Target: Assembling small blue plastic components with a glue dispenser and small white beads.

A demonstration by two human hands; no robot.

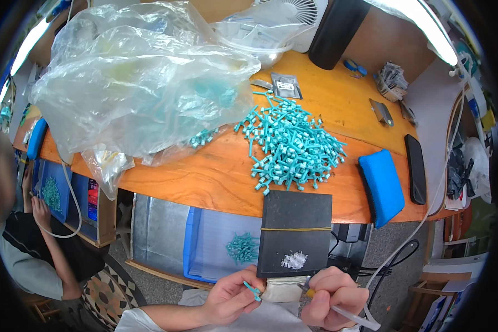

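Your left hand (229, 299) pinches 1 small teal part (252, 290) between thumb and fingertips, low in front of you, just under the black pad (296, 232). Your right hand (332, 296) is closed around a thin pen-like tool (337, 309) with an orange tip, pointed toward that part, a clear tube trailing from it.

Judging by the piles, you're early in the run: 1 big heap of teal parts (290, 146) sits on the wooden bench (205, 177), far too many to count, and more show through the large clear bag (138, 83) beside it. Only 1 small cluster (242, 247) lies in the blue tray (216, 243) below the bench edge, so most of it looks left to do.

The count: 1 part in hand, 1 tool, 1 black pad with 1 rubber band across it and 1 pale patch, 1 blue cushion (383, 187) and 1 dark phone (416, 169) on your right. A co-worker (33, 243) sits at far left, over another tray.
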